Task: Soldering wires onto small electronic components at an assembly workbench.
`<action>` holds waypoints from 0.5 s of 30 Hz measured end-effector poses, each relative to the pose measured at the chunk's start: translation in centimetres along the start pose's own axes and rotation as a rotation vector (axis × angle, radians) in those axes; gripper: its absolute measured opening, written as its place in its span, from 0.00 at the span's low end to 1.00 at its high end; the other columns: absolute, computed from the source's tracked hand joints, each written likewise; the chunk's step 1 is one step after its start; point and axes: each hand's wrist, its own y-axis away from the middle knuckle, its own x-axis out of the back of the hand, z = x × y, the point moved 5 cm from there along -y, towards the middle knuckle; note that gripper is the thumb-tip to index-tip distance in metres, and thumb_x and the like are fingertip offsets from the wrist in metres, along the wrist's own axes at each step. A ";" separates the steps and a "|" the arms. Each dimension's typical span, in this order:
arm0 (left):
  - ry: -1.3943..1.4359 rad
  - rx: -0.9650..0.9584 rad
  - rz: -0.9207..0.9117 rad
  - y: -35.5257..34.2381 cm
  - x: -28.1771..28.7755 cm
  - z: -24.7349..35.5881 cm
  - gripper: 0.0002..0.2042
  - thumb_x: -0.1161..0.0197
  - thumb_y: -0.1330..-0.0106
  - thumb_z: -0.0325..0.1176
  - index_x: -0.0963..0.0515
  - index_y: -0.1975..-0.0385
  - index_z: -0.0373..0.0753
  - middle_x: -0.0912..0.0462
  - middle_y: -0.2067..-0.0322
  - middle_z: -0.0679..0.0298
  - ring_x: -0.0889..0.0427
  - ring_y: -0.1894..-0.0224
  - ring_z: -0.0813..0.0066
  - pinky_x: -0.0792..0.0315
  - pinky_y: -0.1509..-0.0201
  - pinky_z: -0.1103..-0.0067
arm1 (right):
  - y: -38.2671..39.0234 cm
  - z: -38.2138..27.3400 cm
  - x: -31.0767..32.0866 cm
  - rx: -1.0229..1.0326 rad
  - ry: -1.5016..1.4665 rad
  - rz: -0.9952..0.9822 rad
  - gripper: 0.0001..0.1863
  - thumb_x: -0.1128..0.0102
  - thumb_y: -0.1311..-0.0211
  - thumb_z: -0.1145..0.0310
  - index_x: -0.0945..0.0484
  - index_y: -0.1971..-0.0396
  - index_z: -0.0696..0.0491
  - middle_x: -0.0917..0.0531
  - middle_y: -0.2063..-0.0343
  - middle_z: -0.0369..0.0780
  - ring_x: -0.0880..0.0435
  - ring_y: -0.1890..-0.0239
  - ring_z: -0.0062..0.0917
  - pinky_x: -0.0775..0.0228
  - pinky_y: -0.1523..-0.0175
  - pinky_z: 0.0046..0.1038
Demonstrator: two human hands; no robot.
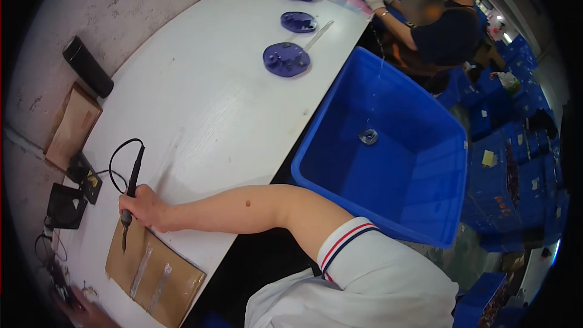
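White striped-cuff sleeve (pixel 364 261) leads to the right hand (pixel 144 208), its grip closed around a black corded soldering iron (pixel 129 193), tip down over brown cardboard (pixel 155 276) on the white bench (pixel 206 103).

Glossy white table (pixel 200 103), matt cardboard (pixel 158 279)

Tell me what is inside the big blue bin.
The big blue bin holds one small, round, clear-grey object on its floor; the rest looks bare. Its near wall hides the closest corner.
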 end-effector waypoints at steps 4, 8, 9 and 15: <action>0.803 -0.478 -0.494 4.0 -4.9 32.6 0.26 0.41 0.48 0.18 0.31 0.44 0.36 0.31 0.42 0.53 0.33 0.39 0.60 0.36 0.38 0.68 | 2.1 -1.8 1.0 0.198 0.008 0.047 0.08 0.45 0.49 0.66 0.25 0.81 0.54 0.27 0.85 0.37 0.40 0.88 0.18 0.49 0.83 0.20; 1.038 -0.806 -0.660 9.0 -13.0 48.1 0.36 0.29 0.50 0.33 0.36 0.38 0.39 0.41 0.36 0.49 0.43 0.33 0.52 0.42 0.34 0.63 | 1.9 -1.9 -0.6 0.277 0.022 0.035 0.08 0.45 0.49 0.67 0.24 0.81 0.55 0.26 0.85 0.37 0.36 0.86 0.19 0.44 0.81 0.21; 0.900 -0.926 -0.595 10.6 -14.8 51.5 0.39 0.29 0.49 0.40 0.41 0.35 0.41 0.47 0.33 0.48 0.46 0.31 0.51 0.45 0.33 0.62 | 0.8 -1.3 -0.4 0.189 0.078 0.026 0.08 0.44 0.50 0.67 0.24 0.81 0.55 0.25 0.85 0.37 0.35 0.85 0.20 0.42 0.79 0.21; 0.632 -1.069 -0.840 17.4 -21.7 57.4 0.38 0.40 0.41 0.53 0.44 0.34 0.40 0.49 0.32 0.56 0.53 0.29 0.58 0.56 0.28 0.55 | -2.8 1.3 1.2 0.037 0.228 0.054 0.10 0.42 0.52 0.65 0.24 0.82 0.57 0.24 0.84 0.39 0.31 0.82 0.24 0.38 0.75 0.24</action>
